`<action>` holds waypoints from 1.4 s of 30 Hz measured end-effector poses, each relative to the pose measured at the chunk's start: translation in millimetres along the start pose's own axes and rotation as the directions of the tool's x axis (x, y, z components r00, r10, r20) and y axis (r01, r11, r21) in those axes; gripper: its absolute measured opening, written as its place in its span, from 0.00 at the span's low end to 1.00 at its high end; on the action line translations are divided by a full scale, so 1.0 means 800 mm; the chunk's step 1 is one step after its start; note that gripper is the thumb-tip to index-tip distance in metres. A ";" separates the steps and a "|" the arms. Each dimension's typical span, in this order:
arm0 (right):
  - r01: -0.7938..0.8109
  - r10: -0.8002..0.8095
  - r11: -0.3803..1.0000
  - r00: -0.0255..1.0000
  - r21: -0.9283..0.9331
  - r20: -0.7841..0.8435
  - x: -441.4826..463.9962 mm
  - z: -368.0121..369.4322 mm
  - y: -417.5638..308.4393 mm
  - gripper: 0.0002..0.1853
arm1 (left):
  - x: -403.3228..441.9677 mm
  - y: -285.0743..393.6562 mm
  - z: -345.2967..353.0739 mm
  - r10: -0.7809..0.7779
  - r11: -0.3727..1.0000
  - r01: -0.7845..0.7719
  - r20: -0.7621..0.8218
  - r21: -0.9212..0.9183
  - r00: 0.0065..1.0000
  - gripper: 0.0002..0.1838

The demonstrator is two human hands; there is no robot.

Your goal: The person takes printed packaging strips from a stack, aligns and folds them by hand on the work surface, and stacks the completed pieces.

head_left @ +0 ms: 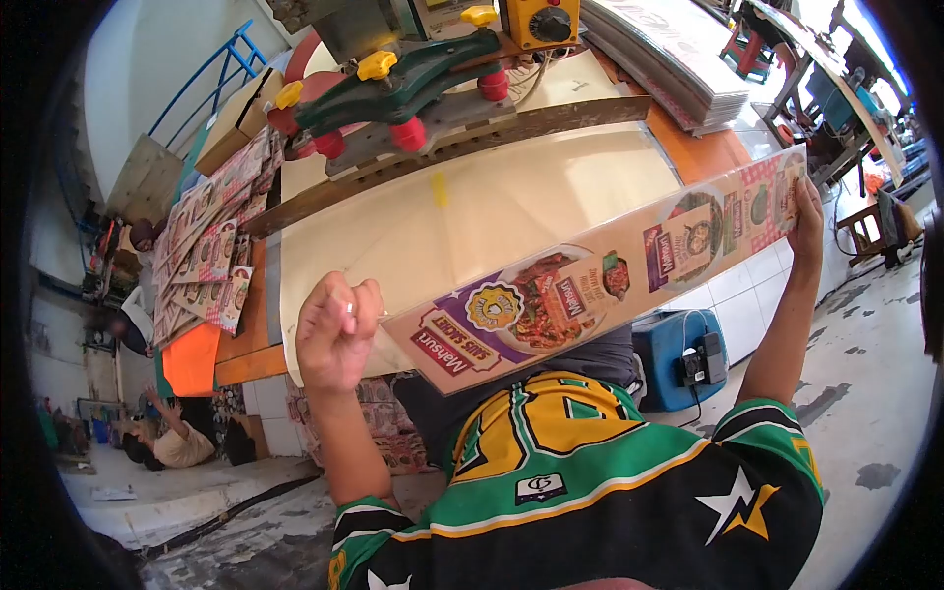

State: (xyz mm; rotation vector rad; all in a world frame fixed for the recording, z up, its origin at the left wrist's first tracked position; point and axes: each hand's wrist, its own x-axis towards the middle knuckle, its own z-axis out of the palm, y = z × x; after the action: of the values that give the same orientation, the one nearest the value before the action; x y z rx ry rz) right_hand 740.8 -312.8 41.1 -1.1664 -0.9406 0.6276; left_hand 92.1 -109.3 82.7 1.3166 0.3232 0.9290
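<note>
A long printed food-packaging strip (619,280), marked "Mahsuri", is stretched slantwise in front of my body. My right hand (806,221) grips its far right end. At the strip's upper left corner, my left hand (339,329) is closed with its fingers curled and thumb pressed in; whether it pinches a clear edge there cannot be made out. Just beyond lies the pale work surface (393,236) of a machine, with a long metal bar (452,162) across it. Above the bar is a dark green clamp frame (408,93) with yellow knobs and red feet.
Similar printed pieces (211,241) are heaped at the left, near an orange sheet (192,359). Stacked flat sheets (678,59) lie at the back right. A yellow control box (543,24) stands on top. Beside my lap is a blue stool (678,359). Another person (172,438) sits at far left.
</note>
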 end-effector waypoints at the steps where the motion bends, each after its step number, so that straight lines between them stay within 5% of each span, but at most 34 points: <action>1: 0.007 -0.008 1.000 0.997 -0.017 -0.078 -0.003 -0.003 0.001 0.23 | -0.002 0.002 0.003 -0.012 0.987 0.006 -0.035 -0.162 0.999 0.17; 3: 0.009 -0.011 1.000 0.997 -0.027 -0.075 -0.008 -0.007 -0.001 0.24 | -0.008 0.006 0.008 -0.080 0.884 0.009 -0.132 -0.467 0.988 0.15; 10: 0.028 -0.034 0.999 0.985 0.039 0.170 -0.017 -0.003 -0.022 0.24 | -0.018 0.007 -0.015 -0.012 0.696 -0.259 -0.372 -0.669 0.928 0.15; 12: 0.029 -0.039 0.999 0.969 -0.044 -0.244 -0.019 -0.073 -0.005 0.24 | -0.051 0.011 -0.094 0.161 0.529 -0.574 -0.591 -0.625 0.791 0.16; 13: 0.142 -0.179 0.981 0.924 -0.132 -0.338 -0.026 -0.119 0.003 0.25 | -0.070 0.023 -0.125 0.250 0.559 -0.645 -0.636 -0.521 0.730 0.16; 14: 0.123 -0.135 0.990 0.957 -0.065 -0.258 -0.030 -0.126 -0.006 0.26 | -0.085 0.029 -0.142 0.344 0.572 -0.711 -0.668 -0.408 0.660 0.16; 15: 0.133 -0.129 0.991 0.959 -0.002 -0.252 -0.033 -0.125 -0.015 0.25 | -0.091 0.033 -0.132 0.342 0.572 -0.711 -0.669 -0.409 0.660 0.16; 17: 0.134 -0.115 0.989 0.959 0.057 -0.257 -0.045 -0.123 -0.019 0.25 | -0.095 0.045 -0.102 0.371 0.789 -0.562 -0.538 -0.247 0.757 0.16; 34: 0.122 -0.084 0.984 0.959 0.127 -0.271 -0.046 -0.092 0.005 0.24 | -0.238 0.096 -0.092 0.640 0.760 -0.647 -0.234 0.059 0.732 0.14; 38: 0.109 -0.078 0.984 0.974 0.139 -0.213 -0.046 -0.078 0.010 0.23 | -0.250 0.099 -0.089 0.608 0.792 -0.590 -0.113 0.157 0.786 0.19; 42: 0.099 -0.078 0.986 0.984 0.132 -0.159 -0.043 -0.056 0.014 0.23 | -0.252 0.094 -0.079 0.382 0.864 -0.317 -0.099 0.391 0.919 0.18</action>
State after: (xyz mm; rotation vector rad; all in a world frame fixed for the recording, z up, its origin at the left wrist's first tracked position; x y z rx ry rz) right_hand 763.8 -359.6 15.6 -1.0270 -0.8008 0.5156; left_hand -104.9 -216.1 76.5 1.6798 0.4149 1.3457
